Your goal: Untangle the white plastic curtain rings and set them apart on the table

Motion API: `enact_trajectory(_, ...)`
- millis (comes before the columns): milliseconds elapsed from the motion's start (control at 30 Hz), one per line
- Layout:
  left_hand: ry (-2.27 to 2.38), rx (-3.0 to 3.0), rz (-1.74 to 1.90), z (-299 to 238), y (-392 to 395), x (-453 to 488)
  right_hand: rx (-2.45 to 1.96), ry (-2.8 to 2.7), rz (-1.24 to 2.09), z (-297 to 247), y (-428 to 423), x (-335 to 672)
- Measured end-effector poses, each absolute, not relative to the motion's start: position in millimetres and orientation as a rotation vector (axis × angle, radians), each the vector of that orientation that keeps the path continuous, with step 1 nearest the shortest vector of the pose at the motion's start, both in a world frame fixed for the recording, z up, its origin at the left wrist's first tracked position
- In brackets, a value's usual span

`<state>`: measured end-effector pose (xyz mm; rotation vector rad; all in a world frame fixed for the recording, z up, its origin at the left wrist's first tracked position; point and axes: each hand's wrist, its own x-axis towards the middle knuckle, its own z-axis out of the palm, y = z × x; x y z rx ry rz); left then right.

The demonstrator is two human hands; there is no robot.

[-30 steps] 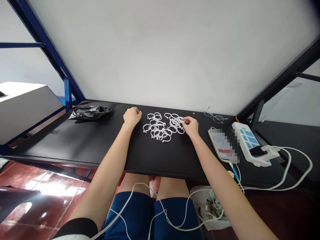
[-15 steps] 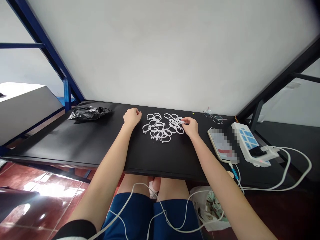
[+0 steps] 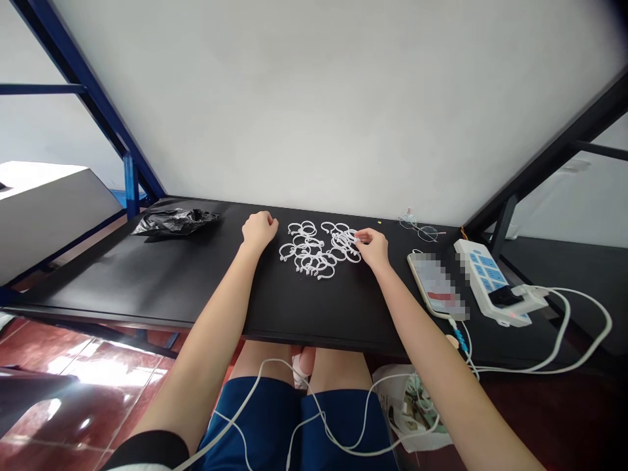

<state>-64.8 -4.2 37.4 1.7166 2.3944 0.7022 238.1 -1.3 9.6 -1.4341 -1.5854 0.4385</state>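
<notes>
A loose pile of white open rings (image 3: 314,264) with small knobbed ends, like shower curtain rings, lies on the black tabletop (image 3: 294,314). Several of them overlap. At the pile's right edge, my right hand (image 3: 373,248) pinches one white ring (image 3: 354,240) between thumb and fingertips; it still lies among the others. My left hand (image 3: 260,229) rests as a closed fist on the table, left of the pile and apart from it. Nothing shows in the left fist.
A crumpled black plastic bag (image 3: 175,223) lies at the left. To the right are eyeglasses (image 3: 426,233), a phone (image 3: 434,284) on a cable and a power strip (image 3: 483,278) with a charger. White cables (image 3: 338,439) cross my lap. A white bag (image 3: 392,399) stands below the table.
Almost nothing differs. My right hand has shifted very slightly left with its fingers on the ring; my left hand stays put.
</notes>
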Motion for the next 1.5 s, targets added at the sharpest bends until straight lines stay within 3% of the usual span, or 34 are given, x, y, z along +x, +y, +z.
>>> enact_trajectory(1000,2.354,1.753,0.744,35.4,-4.4,-64.9,-1.398,-1.6,0.411,7.9,0.2,239.2)
enact_trajectory(1500,2.309,1.843,0.825,33.8,-5.5,-62.0,-1.257,-1.279,0.472,12.9,2.3,239.1)
